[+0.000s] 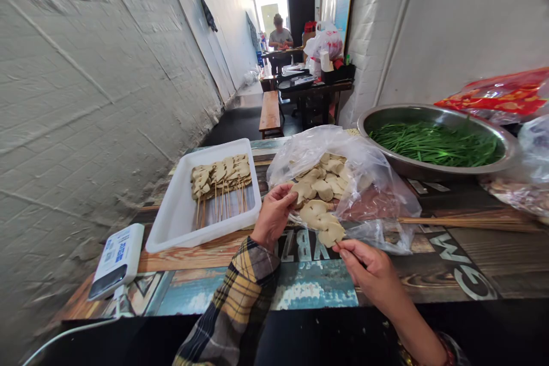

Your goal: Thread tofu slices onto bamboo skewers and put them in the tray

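My left hand (pixel 273 214) pinches a pale flat slice (pixel 302 191) at the mouth of a clear plastic bag (pixel 369 183) full of such slices. My right hand (pixel 369 269) is closed on the end of a skewer carrying several of the same pale slices (pixel 322 223), held just in front of the bag. Left of the bag, a white plastic tray (pixel 180 217) holds finished skewers (pixel 221 174) lying side by side.
A steel basin of green chives (pixel 433 143) sits at the back right, by red and clear bags (pixel 506 94). Loose bamboo sticks (pixel 467 221) lie right of the bag. A small white device (pixel 116 260) rests near the left wall. A person sits far down the corridor (pixel 280 37).
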`<state>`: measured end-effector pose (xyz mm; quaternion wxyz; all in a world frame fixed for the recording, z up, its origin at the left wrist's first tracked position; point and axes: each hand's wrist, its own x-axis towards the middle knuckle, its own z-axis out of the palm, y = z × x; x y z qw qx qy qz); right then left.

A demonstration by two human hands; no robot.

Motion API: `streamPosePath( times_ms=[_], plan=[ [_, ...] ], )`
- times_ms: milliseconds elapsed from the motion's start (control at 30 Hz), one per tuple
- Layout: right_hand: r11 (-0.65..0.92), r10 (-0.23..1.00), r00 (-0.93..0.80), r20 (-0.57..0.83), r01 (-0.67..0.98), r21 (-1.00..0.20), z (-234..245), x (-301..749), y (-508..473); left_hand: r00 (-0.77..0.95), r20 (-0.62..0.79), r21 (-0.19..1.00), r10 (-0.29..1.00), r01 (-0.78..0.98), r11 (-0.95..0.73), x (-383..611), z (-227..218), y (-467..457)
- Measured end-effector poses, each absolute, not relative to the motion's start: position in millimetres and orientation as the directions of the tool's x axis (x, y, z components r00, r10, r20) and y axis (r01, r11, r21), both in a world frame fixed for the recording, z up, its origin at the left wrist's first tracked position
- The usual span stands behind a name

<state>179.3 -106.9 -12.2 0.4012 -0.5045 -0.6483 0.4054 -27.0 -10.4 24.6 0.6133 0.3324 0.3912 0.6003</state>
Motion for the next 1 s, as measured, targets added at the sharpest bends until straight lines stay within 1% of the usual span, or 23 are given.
streamPosePath(
  times_ms=[200,433,700,833,1000],
  plan=[
    [0.144,0.978,-0.193,0.084,0.322,-0.936,-16.5,180.3,-107.0,0.019,-0.113,0.857,0.993,-0.504,0.107,-28.2,21.5,-10.3],
    [0.105,0.981,-0.188,0.044,0.328,-0.939,-17.9,181.1,-108.0,0.017,-0.127,0.845,0.992,-0.522,0.117,-27.4,24.7,-11.3],
    [0.140,0.981,-0.172,0.090,0.306,-0.942,-19.9,181.1,-108.1,0.039,-0.137,0.835,0.990,-0.533,0.136,-26.6,26.6,-12.5],
    [0.118,0.983,-0.173,0.065,0.318,-0.941,-21.8,182.1,-108.7,0.050,-0.138,0.828,0.989,-0.542,0.143,-26.7,23.7,-12.3],
    [0.133,0.982,-0.168,0.082,0.321,-0.938,-24.3,183.5,-109.8,0.076,-0.143,0.823,0.987,-0.544,0.162,-27.0,22.7,-13.0]
  ],
)
